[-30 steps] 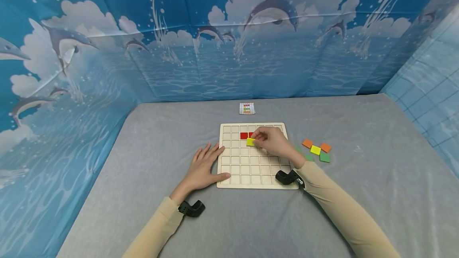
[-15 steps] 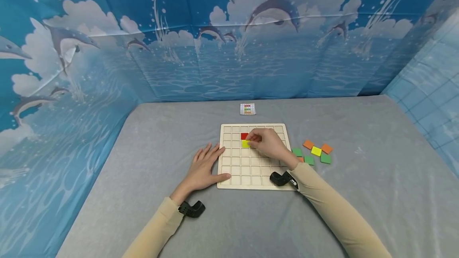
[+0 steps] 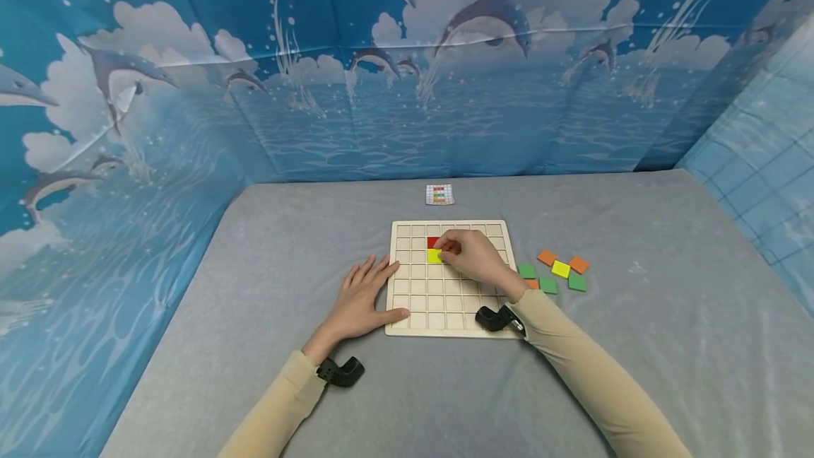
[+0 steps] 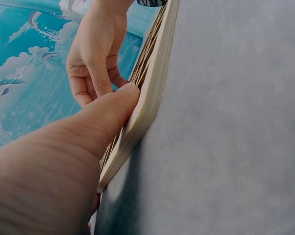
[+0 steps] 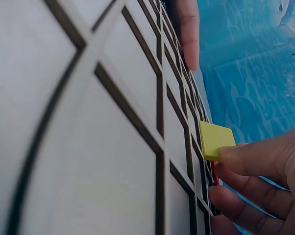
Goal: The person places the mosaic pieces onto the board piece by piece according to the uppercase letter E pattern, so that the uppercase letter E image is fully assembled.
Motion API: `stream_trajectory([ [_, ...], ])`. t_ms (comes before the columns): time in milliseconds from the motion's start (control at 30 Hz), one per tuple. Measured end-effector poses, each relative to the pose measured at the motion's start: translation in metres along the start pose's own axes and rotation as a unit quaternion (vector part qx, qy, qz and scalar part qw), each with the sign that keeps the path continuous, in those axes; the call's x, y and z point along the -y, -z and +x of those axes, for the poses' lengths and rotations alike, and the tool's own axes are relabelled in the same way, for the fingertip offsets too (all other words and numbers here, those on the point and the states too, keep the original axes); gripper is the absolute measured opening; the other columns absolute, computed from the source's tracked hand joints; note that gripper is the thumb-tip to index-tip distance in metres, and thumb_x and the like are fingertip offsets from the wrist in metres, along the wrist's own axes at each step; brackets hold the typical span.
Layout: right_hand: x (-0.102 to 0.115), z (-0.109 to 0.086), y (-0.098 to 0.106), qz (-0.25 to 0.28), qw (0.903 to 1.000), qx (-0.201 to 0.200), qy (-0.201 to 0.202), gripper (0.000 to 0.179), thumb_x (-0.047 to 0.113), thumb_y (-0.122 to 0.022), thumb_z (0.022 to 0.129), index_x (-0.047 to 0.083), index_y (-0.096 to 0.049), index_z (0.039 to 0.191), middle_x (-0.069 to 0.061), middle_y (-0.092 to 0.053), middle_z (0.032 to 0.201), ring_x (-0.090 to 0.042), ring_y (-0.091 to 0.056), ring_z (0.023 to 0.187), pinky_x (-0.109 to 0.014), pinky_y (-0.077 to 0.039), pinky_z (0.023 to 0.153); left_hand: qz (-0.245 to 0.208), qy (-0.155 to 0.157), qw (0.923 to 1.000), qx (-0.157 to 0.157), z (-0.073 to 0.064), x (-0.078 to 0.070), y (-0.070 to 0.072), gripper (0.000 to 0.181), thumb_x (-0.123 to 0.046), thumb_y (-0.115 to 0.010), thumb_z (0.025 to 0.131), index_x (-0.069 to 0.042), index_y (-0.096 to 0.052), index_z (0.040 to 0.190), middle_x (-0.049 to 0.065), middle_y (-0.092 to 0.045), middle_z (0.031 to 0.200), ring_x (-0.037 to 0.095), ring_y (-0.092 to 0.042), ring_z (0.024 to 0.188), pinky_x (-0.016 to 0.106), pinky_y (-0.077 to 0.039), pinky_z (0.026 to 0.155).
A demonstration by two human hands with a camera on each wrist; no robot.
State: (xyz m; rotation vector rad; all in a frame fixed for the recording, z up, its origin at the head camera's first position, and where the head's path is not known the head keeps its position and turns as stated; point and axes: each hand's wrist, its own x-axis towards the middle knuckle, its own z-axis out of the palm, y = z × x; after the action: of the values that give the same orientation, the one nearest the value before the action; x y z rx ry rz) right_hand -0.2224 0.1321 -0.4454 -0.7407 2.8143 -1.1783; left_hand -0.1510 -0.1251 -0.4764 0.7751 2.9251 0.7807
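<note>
A pale wooden grid board [image 3: 451, 302] lies flat on the table. My right hand [image 3: 475, 255] is over its upper part, thumb and fingers pinching a yellow square tile [image 5: 216, 139]. In the right wrist view this tile stands tilted at the board's surface; in the head view the yellow tile [image 3: 434, 256] is just below a red tile [image 3: 433, 242]. My fingers hide the cells to the right. My left hand [image 3: 362, 299] rests at the board's left edge with fingers spread; its thumb [image 4: 123, 100] lies on the rim in the left wrist view.
Right of the board lie loose tiles: green [image 3: 577, 282], yellow [image 3: 561, 269], orange [image 3: 579, 264] and several more, one partly behind my right wrist. A small card with a coloured grid pattern [image 3: 439, 194] lies beyond the board. A dolphin-print curtain [image 3: 407, 126] hangs behind the grey table.
My right hand has carried the yellow tile slightly left to the cell below the red one. Green and orange tiles beside the board have come into view. My left hand stays put.
</note>
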Motion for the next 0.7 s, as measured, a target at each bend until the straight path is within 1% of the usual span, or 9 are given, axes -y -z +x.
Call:
stream_trajectory([
  [233, 0.0038, 0.0005, -0.0007, -0.024, 0.9997, -0.001, -0.005, 0.008, 0.008, -0.072, 0.084, 0.009, -0.071, 0.092, 0.002, -0.062, 0.083, -0.013, -0.055, 0.072, -0.032, -0.046, 0.067, 0.011, 0.005, 0.9999, 0.008, 0.0006, 0.0019, -0.0009, 0.087, -0.065, -0.056, 0.084, -0.022, -0.024, 0.152, 0.001, -0.017, 0.156, 0.025, -0.004, 0.143, 0.046, 0.0, 0.111],
  [367, 0.0051, -0.0001, -0.0006, -0.037, 0.9993, -0.001, -0.008, 0.007, 0.009, -0.071, 0.085, 0.009, -0.072, 0.092, 0.001, -0.06, 0.083, -0.014, -0.053, 0.071, -0.031, -0.044, 0.066, 0.01, 0.006, 0.9999, 0.01, 0.0008, 0.0014, -0.0007, 0.087, -0.065, -0.056, 0.084, -0.022, -0.024, 0.152, 0.001, -0.017, 0.156, 0.025, -0.004, 0.143, 0.045, 0.0, 0.111],
  [700, 0.0044, -0.0014, -0.0013, -0.046, 0.9989, -0.005, -0.004, 0.01, 0.009, -0.068, 0.087, 0.008, -0.074, 0.095, 0.002, -0.062, 0.081, -0.013, -0.055, 0.07, -0.032, -0.046, 0.064, 0.008, 0.0, 1.0, 0.005, -0.0002, 0.0007, 0.0003, 0.086, -0.062, -0.058, 0.084, -0.02, -0.026, 0.152, 0.002, -0.019, 0.156, 0.027, -0.007, 0.143, 0.046, -0.001, 0.111],
])
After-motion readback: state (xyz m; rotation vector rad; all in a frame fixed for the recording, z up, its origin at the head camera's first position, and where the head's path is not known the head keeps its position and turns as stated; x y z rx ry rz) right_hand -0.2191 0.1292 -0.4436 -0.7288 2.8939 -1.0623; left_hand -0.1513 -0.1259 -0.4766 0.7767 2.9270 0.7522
